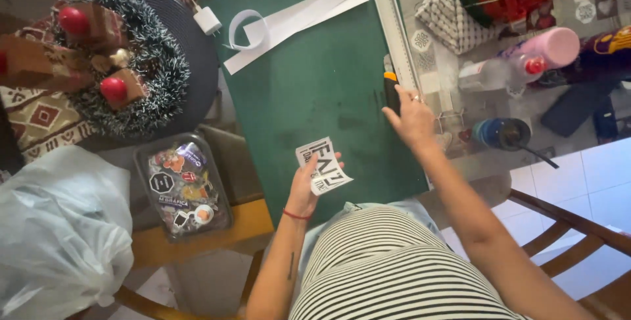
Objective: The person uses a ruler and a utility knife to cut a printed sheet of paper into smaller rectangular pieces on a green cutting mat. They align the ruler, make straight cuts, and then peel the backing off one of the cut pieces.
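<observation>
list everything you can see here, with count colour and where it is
dark green cutting mat: 1, green, centre of the table
white paper strips: a few, white, top of the mat, one curled into a loop
small printed paper cutout: 1, white with black print, near edge of the mat
utility knife: 1, black and orange, right edge of the mat
long metal ruler: 1, silver, along the mat's right edge
tinsel wreath with red balls: 1, dark green, upper left
sticker-covered tray: 1, many colours, left of the mat
white plastic bag: 1, white, lower left
pink-capped bottle: 1, upper right
left hand: holds the cutout
right hand: on the knife
</observation>
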